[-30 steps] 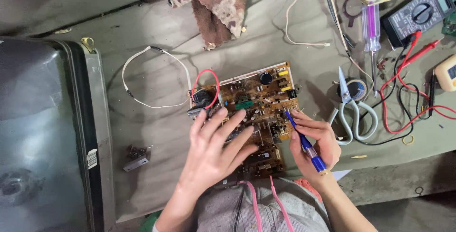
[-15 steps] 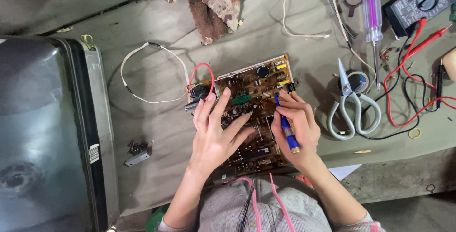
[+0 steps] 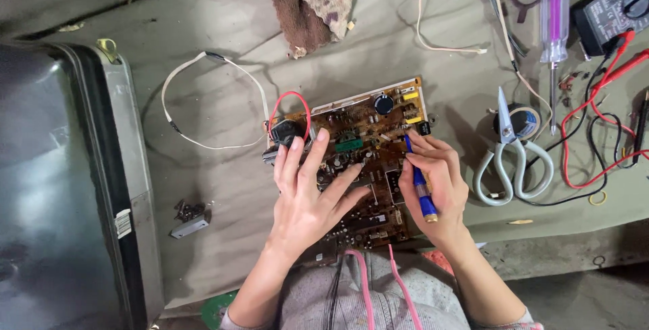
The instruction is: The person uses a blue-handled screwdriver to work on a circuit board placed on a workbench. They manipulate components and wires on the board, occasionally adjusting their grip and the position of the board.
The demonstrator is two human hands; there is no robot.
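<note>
My left hand [image 3: 307, 198] lies flat, fingers spread, on the brown circuit board [image 3: 358, 161], which sits under both hands. My right hand [image 3: 433, 188] pinches a blue-handled tool [image 3: 420, 188], tip on the board's upper right. Scissors [image 3: 510, 157] lie just right of that hand; a red wire loop [image 3: 289, 110] is above my left fingertips.

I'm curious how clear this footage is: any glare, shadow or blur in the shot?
Head view: soft, even light; the circuit board and both hands, left hand and right hand with its blue tool, are sharp. Faint shadows lie beside the scissors. The dark screen at the left edge shows dull reflections.
</note>
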